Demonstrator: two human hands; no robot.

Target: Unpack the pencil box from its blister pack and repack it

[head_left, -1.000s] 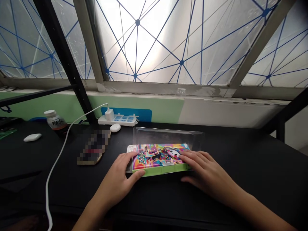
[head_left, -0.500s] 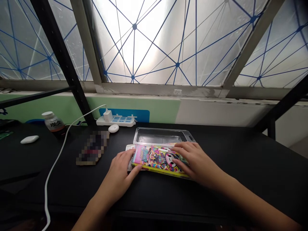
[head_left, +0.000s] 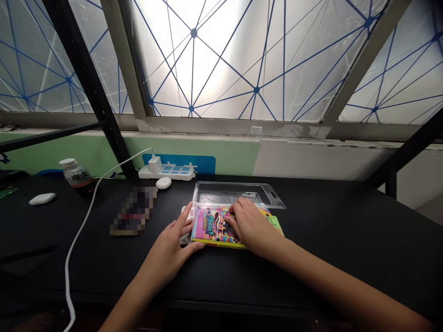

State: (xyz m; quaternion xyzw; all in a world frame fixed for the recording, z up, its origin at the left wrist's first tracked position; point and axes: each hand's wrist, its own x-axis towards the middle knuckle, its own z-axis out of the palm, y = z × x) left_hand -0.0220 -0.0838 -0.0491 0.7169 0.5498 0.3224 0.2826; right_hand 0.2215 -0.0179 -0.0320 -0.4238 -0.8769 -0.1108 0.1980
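A colourful cartoon-printed flat box [head_left: 212, 226] with a yellow edge lies on the black desk [head_left: 321, 212]. My left hand [head_left: 175, 237] is at its left end, thumb at the front corner and fingers apart by the back corner. Across the middle of the box rests my right hand [head_left: 254, 226], fingers bent on the printed face and covering part of it. Behind the box lies a clear plastic tray [head_left: 207, 193], partly overlapped by the right fingertips. A white printed card [head_left: 185, 237] sticks out from under the box's left end.
A blurred-out phone-like object [head_left: 133, 212] lies left of my hands. Behind it are a small white round case [head_left: 164, 183] and a power strip [head_left: 180, 172]. A white cable [head_left: 72, 249] runs down the left side. Further left stand a bottle [head_left: 78, 175] and a white oval item [head_left: 42, 199].
My right hand has slid left from the right end of the box to its middle. The left fingers have lifted and spread; the box has shifted slightly, its right end now uncovered.
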